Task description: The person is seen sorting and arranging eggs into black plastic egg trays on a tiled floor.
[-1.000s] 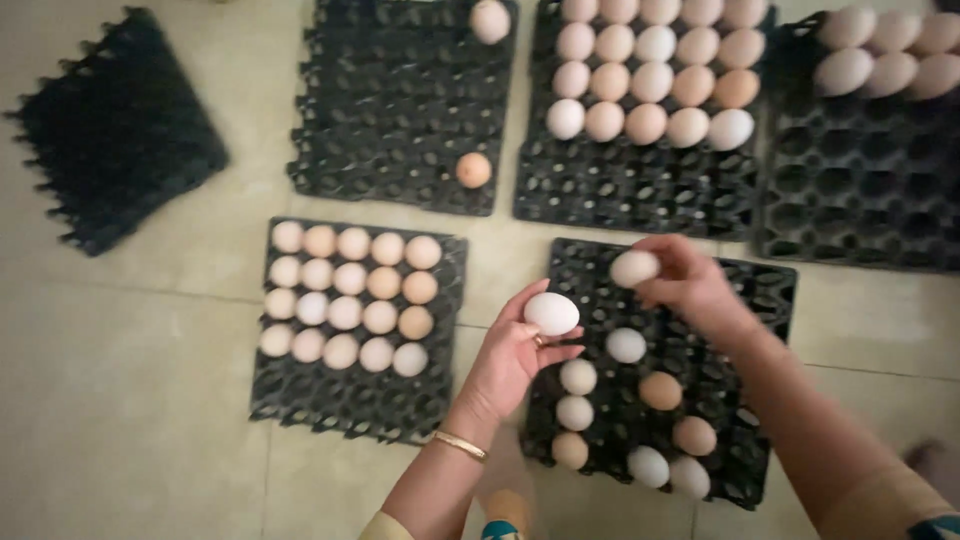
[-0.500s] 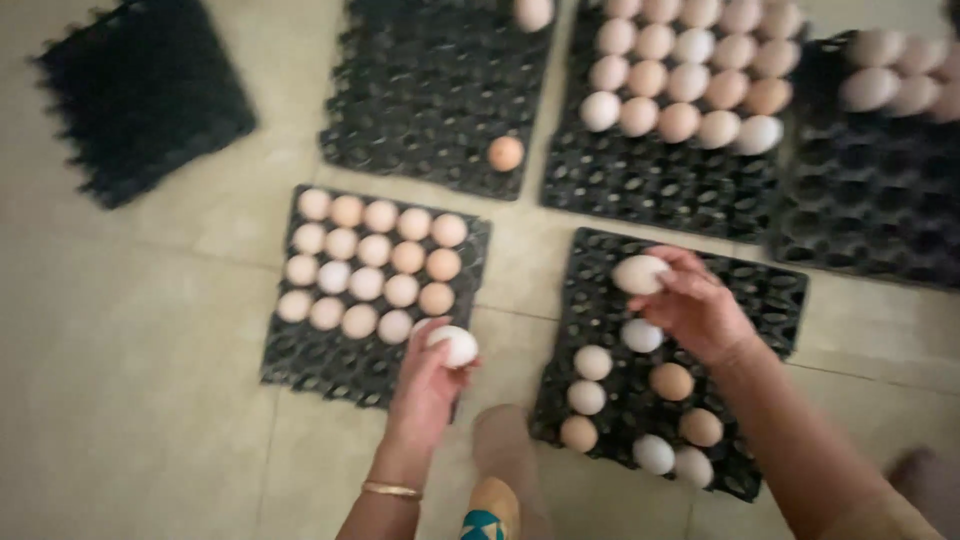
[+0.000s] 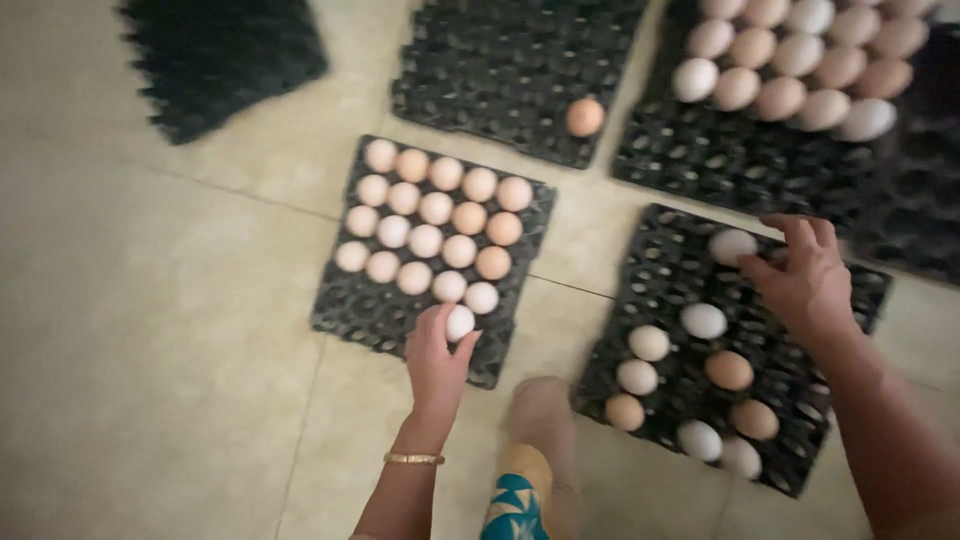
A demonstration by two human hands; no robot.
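My left hand (image 3: 436,362) grips a white egg (image 3: 460,322) at the near edge of a black egg tray (image 3: 345,315) on the floor, where several pale and tan eggs sit in rows. My right hand (image 3: 805,280) rests on a second black tray (image 3: 660,250) to the right, fingers closed around another white egg (image 3: 732,246) at its far side. Several loose eggs lie in that tray below my right hand.
A tray (image 3: 480,90) at the back holds one tan egg (image 3: 585,117). Another tray (image 3: 660,150) at the back right carries rows of eggs. A stack of empty black trays (image 3: 220,60) stands at the back left. My foot (image 3: 540,420) is between the near trays on the tiled floor.
My left hand carried its white egg from the right tray across to the left tray's near edge. My right hand stayed over the right tray with its egg. The view shifted slightly.
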